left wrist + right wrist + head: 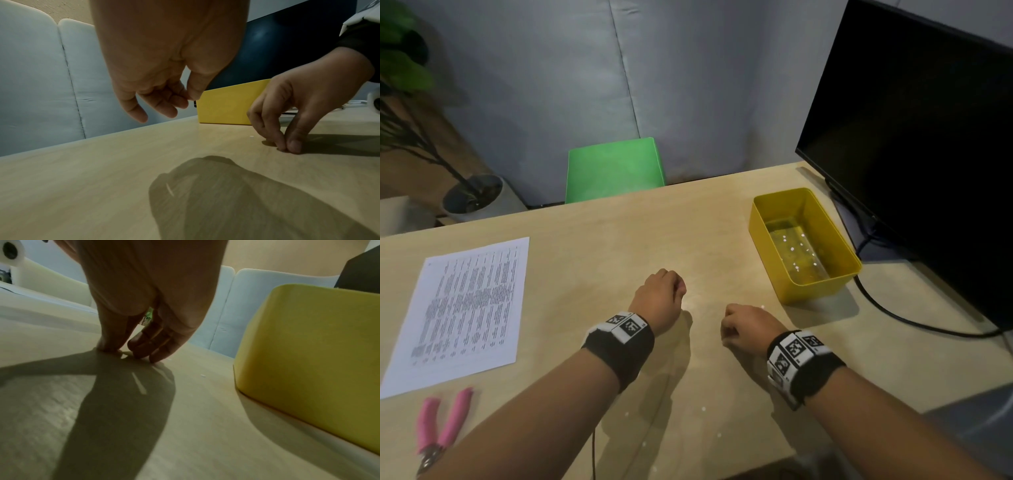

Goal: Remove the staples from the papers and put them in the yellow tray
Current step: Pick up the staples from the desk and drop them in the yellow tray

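Note:
My left hand (678, 285) hovers over the middle of the table (599, 246). In the left wrist view this hand (186, 99) has loosely curled fingers, with the thumb tip touching the index finger. Nothing shows in that pinch. My right hand (726, 329) is lower, with thumb and fingertips pressed together on the tabletop (287, 148) (123, 351). What they pinch is too small to see. The yellow tray (822, 289) (224, 107) (308, 345) stands just right of my right hand. The printed papers (462, 308) lie flat at the far left.
Pink-handled pliers (443, 428) lie near the table's front left edge, below the papers. A black monitor (914, 137) and its cable (893, 315) stand behind and right of the tray. A green chair (616, 169) and a potted plant (472, 195) are beyond the table.

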`<state>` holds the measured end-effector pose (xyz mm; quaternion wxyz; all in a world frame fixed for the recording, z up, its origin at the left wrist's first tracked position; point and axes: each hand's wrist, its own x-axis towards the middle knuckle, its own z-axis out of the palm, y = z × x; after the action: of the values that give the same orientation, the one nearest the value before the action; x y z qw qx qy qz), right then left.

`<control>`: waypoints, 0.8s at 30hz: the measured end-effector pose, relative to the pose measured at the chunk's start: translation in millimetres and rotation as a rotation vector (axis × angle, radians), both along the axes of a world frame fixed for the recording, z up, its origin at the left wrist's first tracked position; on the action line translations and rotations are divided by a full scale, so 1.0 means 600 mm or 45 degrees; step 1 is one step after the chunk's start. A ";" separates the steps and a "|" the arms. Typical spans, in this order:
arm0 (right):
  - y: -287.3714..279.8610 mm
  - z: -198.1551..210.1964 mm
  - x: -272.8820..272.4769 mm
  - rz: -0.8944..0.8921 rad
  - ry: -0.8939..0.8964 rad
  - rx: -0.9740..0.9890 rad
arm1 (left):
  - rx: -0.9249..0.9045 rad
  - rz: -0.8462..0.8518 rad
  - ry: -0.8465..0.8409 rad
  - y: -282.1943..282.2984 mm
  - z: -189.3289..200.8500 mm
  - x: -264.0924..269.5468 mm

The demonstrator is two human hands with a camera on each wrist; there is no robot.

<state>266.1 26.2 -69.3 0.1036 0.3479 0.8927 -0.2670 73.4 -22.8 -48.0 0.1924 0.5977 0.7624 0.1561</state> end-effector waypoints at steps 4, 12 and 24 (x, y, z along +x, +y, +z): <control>-0.002 -0.006 0.000 0.051 -0.003 0.062 | -0.002 0.012 -0.006 -0.002 -0.004 -0.005; -0.015 -0.015 -0.001 0.107 -0.061 0.146 | -0.053 0.015 -0.031 -0.007 -0.022 -0.003; -0.010 -0.002 -0.001 -0.132 -0.043 -0.127 | -0.024 -0.009 -0.049 -0.001 -0.020 0.000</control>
<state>265.5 20.3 -70.7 0.1218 0.3925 0.8572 -0.3103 73.5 -23.5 -59.7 0.2131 0.5954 0.7580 0.1597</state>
